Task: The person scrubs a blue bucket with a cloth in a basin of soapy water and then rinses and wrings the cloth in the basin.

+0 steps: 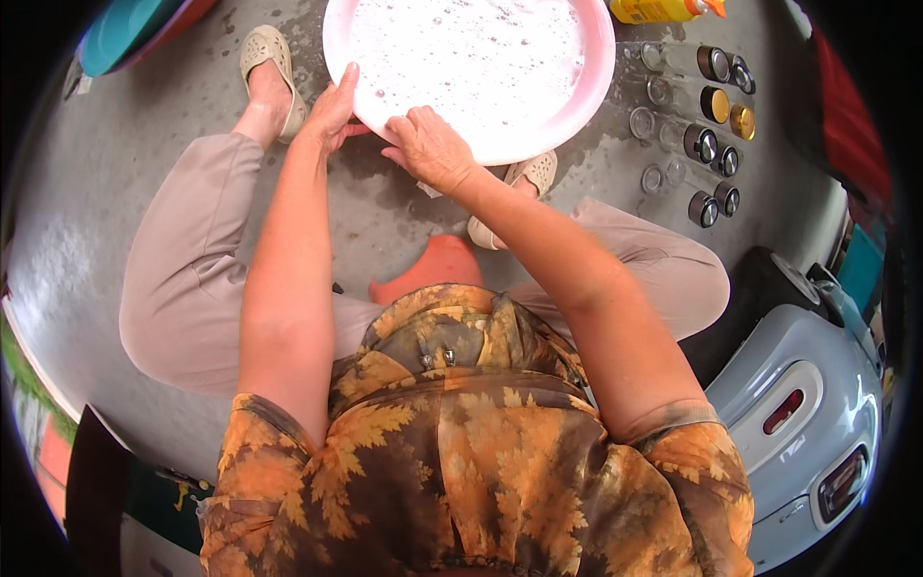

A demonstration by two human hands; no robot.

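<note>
A large pink plastic basin full of white soapy foam stands on the wet floor before me. My left hand is at the basin's near left rim, thumb up along the side and fingers partly hidden under the edge. My right hand lies at the near rim, its fingers curled over the edge; the fingertips are partly hidden, and I cannot tell whether they grip it. To the right, several clear glass bottles lie in rows on the floor, with silver-and-black or gold caps.
A yellow pump bottle lies at the top right. A teal basin is at the top left. Between my legs is a red plastic stool. A light blue scooter stands at the right. My shoes flank the basin's near side.
</note>
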